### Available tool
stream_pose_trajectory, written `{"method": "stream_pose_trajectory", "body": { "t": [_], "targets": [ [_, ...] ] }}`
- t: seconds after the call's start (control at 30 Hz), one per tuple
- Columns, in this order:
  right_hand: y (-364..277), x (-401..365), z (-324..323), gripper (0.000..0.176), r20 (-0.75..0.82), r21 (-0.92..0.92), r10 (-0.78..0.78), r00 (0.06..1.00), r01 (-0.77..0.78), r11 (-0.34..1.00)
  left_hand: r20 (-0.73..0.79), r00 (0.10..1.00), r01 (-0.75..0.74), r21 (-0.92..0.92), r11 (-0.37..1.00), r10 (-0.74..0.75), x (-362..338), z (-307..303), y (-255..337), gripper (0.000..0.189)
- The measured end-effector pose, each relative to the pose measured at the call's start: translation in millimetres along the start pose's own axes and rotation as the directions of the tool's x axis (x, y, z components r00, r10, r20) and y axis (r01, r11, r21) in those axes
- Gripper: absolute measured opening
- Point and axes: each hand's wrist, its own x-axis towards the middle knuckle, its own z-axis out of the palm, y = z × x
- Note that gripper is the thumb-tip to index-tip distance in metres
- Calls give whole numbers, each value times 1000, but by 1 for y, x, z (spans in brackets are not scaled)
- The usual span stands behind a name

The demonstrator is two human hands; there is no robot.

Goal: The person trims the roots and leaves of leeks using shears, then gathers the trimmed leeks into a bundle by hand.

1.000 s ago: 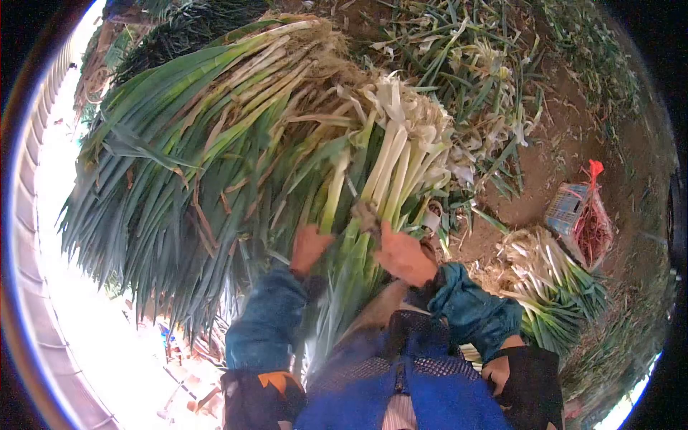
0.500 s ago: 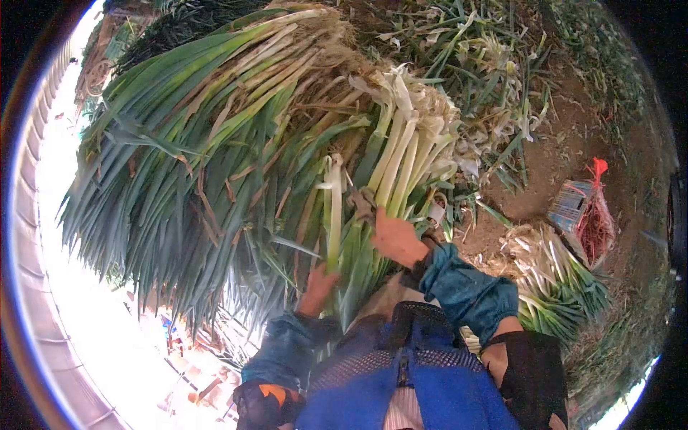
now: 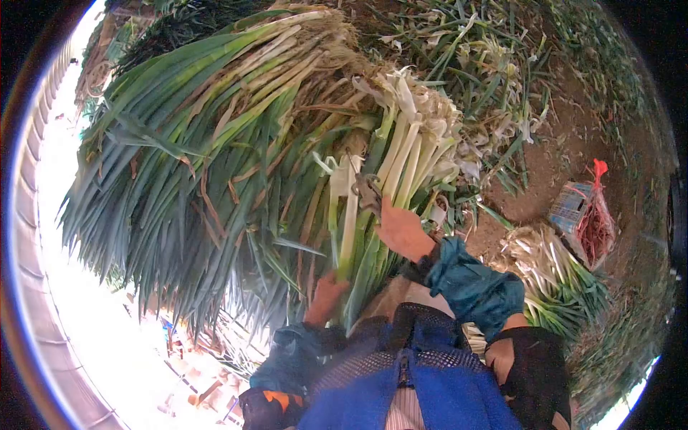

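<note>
My left hand (image 3: 328,295) is closed around the green part of a leek (image 3: 347,233), whose pale, partly peeled stem stands up toward the heap. My right hand (image 3: 403,233) grips a small dark metal tool (image 3: 368,193). The tool's end lies right beside the leek's pale stem. Its exact kind is hard to make out. Several peeled white leeks (image 3: 405,154) lie just beyond my right hand, roots pointing away. To the left spreads a large heap of untrimmed leeks (image 3: 208,165) with long green leaves.
A bundle of leeks (image 3: 555,276) lies on the soil to the right. Behind it is a bag of reddish strings (image 3: 593,222) with a red knot. Stripped leaves (image 3: 494,64) litter the ground at the top. A bright curved wall (image 3: 32,236) runs along the left edge.
My left hand and the leek have shifted slightly right. Peeled skin now hangs to the left of its top. My right hand and the tool have moved a little, and the tool's angle differs.
</note>
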Motion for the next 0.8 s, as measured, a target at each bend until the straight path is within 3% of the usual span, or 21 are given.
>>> {"method": "stream_pose_trajectory", "body": {
  "t": [0.07, 0.17, 0.23, 0.27, 0.33, 0.4, 0.43, 0.47, 0.57, 0.63, 0.7, 0.73, 0.8],
  "targets": [
    [-24, -11, -40, 65, 310, 114, 225, 924, -271, 956, 17, 999, -45, 15, 999, 44, 6, 3, -4, 40],
    [-52, -45, -78, 55, 359, 178, 210, 909, -287, 941, -78, 952, -279, 175, 944, 295, 41, 12, 30, 46],
    [-46, -44, -81, 50, 436, 107, 267, 859, -345, 933, -160, 837, -431, 400, 809, 524, 86, 14, 20, 53],
    [-42, -43, -83, 48, 470, 76, 291, 834, -366, 927, -106, 876, -412, 339, 846, 470, 93, 16, 36, 56],
    [12, -48, -76, 47, 189, 215, 123, 974, -164, 963, 7, 933, -353, 221, 909, 361, 101, 32, 63, 61],
    [28, -37, -75, 47, 38, 215, 141, 989, -146, 966, -30, 958, -253, 375, 892, 284, 103, 53, 45, 61],
    [23, -35, -76, 47, 51, 171, 249, 967, -254, 952, -48, 970, -192, 444, 875, 237, 102, 61, 36, 62],
    [16, -35, -77, 46, 64, 128, 358, 931, -364, 923, -92, 946, -259, 371, 892, 312, 88, 64, 47, 59],
    [-6, -46, -69, 47, 251, 53, 225, 942, -245, 968, 101, 961, -271, 553, 788, 259, 88, 38, 83, 53],
    [9, -50, -57, 51, 264, 32, 187, 946, -202, 979, 180, 913, -396, 606, 690, 366, 115, -3, 95, 51],
    [26, -44, -54, 52, 189, -9, 168, 967, -170, 985, 23, 863, -373, 703, 606, 505, 128, -47, 127, 49],
    [25, -46, -53, 54, 149, 44, 128, 981, -136, 990, -160, 802, -274, 757, 593, 575, 123, -67, 146, 48],
    [14, -49, -57, 61, 111, 70, 100, 989, -108, 992, -268, 659, -129, 880, 457, 702, 145, -120, 141, 53]
  ]
}}
